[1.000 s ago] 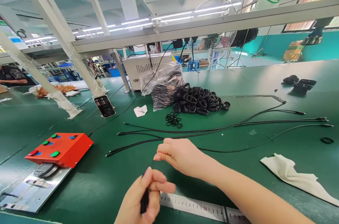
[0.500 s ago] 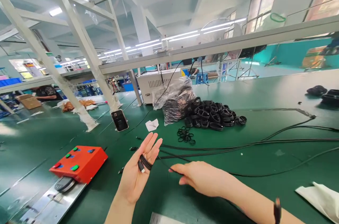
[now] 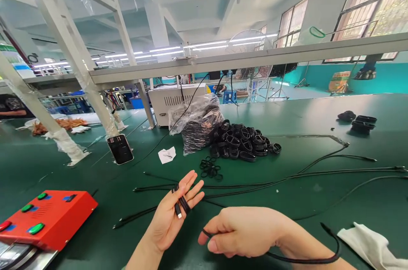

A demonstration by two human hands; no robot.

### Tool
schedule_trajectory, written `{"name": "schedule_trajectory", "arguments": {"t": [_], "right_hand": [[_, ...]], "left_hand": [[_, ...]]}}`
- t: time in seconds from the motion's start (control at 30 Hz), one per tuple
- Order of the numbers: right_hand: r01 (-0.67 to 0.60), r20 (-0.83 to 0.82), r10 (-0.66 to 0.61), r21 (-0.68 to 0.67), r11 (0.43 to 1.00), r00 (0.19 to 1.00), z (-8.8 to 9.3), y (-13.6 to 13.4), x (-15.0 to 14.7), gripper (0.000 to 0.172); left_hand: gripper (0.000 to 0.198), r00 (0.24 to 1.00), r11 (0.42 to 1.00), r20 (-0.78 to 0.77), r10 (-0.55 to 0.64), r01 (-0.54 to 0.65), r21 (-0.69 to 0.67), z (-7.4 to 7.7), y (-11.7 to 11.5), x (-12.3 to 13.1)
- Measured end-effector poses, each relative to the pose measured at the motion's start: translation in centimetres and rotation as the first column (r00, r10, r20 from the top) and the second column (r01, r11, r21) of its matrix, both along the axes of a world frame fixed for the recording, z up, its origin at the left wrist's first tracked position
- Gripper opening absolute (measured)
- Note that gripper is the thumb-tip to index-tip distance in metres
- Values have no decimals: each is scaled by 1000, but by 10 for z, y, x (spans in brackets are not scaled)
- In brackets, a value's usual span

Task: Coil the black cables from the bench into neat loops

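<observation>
My left hand is palm up with its fingers stretched out. Several turns of a black cable loop around those fingers, and a plug with a pale metal tip lies against the palm. My right hand, lower and to the right, pinches the same kind of black cable between thumb and fingers. From behind that hand a length of cable with a free end curves up beside the forearm. Whether the cable runs unbroken between both hands I cannot tell. Long straight black cables lie behind the hands.
Beyond lie small black rings, a pile of coiled cables and a filled plastic bag. A red box with green buttons stands left, near a phone. White cloth lies right, white paper further back.
The view has turned right, so the bench items appear further left. My right hand has come lower and nearer, and its cable's free end now curls up at the right.
</observation>
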State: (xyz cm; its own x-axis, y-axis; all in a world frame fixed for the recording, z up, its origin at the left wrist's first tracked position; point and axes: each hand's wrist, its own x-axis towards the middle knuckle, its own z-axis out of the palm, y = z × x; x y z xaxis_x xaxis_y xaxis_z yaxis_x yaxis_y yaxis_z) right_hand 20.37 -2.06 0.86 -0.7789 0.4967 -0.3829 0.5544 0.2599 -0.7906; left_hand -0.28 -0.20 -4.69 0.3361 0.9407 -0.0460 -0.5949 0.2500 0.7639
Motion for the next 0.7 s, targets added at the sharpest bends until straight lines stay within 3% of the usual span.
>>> {"name": "schedule_trajectory", "arguments": {"t": [0.1, 0.17, 0.33, 0.53, 0.6, 0.7], "right_hand": [[-7, -24, 4, -110, 994, 1000, -1, 1, -2, 33], [-61, -6, 61, -115, 992, 998, -2, 2, -2, 31], [-174, 66, 168, 101, 980, 984, 2, -5, 1, 31], [-319, 229, 254, 318, 893, 940, -1, -18, -7, 26], [-269, 215, 204, 341, 901, 955, 1, -19, -6, 26], [-87, 42, 78, 291, 953, 996, 10, -15, 2, 23]], "left_hand": [[33, 996, 1000, -88, -10, 11, 10, 1, -8, 10], [32, 997, 1000, -77, -9, 10, 15, 1, -11, 14], [34, 996, 999, 71, 44, -43, -16, 3, -8, 12], [38, 998, 1000, 57, 26, -27, 10, 3, -7, 12], [39, 1000, 1000, 14, 8, -8, 24, 3, -9, 12], [36, 990, 996, -133, -44, 53, 69, 4, -13, 12]]}}
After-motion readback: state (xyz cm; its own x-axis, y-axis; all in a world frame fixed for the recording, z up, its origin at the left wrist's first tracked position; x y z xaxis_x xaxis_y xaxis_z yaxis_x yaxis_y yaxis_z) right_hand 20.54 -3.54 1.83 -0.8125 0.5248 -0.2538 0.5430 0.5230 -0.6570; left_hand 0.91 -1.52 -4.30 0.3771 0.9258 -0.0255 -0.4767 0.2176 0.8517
